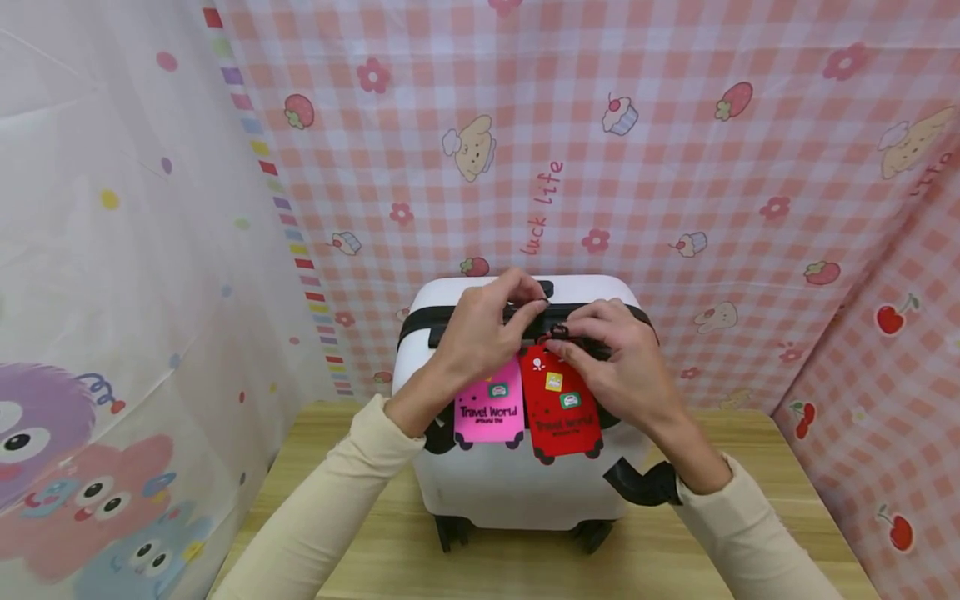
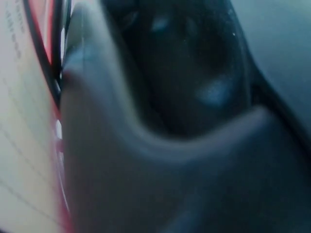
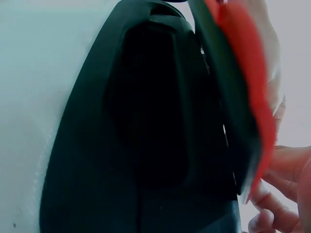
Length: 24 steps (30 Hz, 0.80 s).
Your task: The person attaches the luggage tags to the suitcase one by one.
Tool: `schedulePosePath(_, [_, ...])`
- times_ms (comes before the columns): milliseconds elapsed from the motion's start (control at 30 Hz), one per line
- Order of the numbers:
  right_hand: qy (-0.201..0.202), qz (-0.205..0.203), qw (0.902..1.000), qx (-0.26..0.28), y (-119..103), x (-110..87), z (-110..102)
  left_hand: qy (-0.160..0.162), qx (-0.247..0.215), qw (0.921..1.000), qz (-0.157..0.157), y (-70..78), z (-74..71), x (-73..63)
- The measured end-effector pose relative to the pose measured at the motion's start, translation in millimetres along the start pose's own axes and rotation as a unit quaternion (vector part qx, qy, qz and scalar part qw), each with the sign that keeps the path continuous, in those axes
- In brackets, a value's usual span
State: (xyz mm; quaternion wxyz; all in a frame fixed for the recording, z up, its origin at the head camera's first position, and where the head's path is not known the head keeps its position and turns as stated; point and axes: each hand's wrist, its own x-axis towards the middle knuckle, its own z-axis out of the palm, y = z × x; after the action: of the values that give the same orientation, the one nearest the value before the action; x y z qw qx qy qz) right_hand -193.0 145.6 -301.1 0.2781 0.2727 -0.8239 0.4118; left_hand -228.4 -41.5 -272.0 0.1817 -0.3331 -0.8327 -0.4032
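Observation:
A white suitcase (image 1: 525, 492) stands upright, with a pink luggage tag (image 1: 489, 421) and a red luggage tag (image 1: 566, 417) hanging side by side at its top front. My left hand (image 1: 480, 329) pinches a small dark strap end between thumb and index finger, just above the suitcase's black handle (image 1: 555, 315). To its right, my right hand (image 1: 618, 358) pinches the black buckle (image 1: 558, 332) at the top of the red tag. In the right wrist view the tag's red edge (image 3: 248, 63) passes beside curled fingers. A lined card (image 2: 22, 145) shows at the left wrist view's edge.
The suitcase's black wheels (image 1: 452, 532) rest on a wood-grain table (image 1: 525, 567). Close behind hangs a pink checked curtain (image 1: 540, 125); a white cartoon-print sheet (image 1: 135, 250) hangs at the left. A black wrist strap (image 1: 645, 483) sits at the right cuff.

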Motion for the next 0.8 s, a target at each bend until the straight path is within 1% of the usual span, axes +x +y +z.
schedulePosePath(167, [-0.009, -0.006, 0.9999, 0.0, -0.7, 0.0, 0.3, -0.014, -0.014, 0.9996, 0.021, 0.9, 0.5, 0.1])
schedulePosePath(367, [-0.014, -0.014, 0.9998, -0.001, 0.6, 0.4, 0.5, -0.01, -0.031, 0.9988, 0.035, -0.2, -0.8, -0.2])
schedulePosePath(533, [-0.012, -0.018, 0.9997, -0.01, 0.2, 1.5, 0.8, -0.014, -0.034, 0.9987, 0.034, -2.8, -1.5, -0.7])
schedulePosePath(633, [-0.012, -0.007, 0.9999, -0.01, -1.1, 2.2, 0.5, -0.023, -0.035, 0.9985, 0.034, -4.2, -1.3, -1.2])
schedulePosePath(700, [-0.018, 0.006, 0.9998, 0.0, -2.0, 2.5, 0.5, -0.03, -0.036, 0.9982, 0.038, -4.9, -1.4, -1.7])
schedulePosePath(800, [-0.034, 0.027, 0.9987, 0.029, -3.6, 2.5, 0.0, -0.035, -0.033, 0.9979, 0.044, -6.1, -2.1, -2.9])
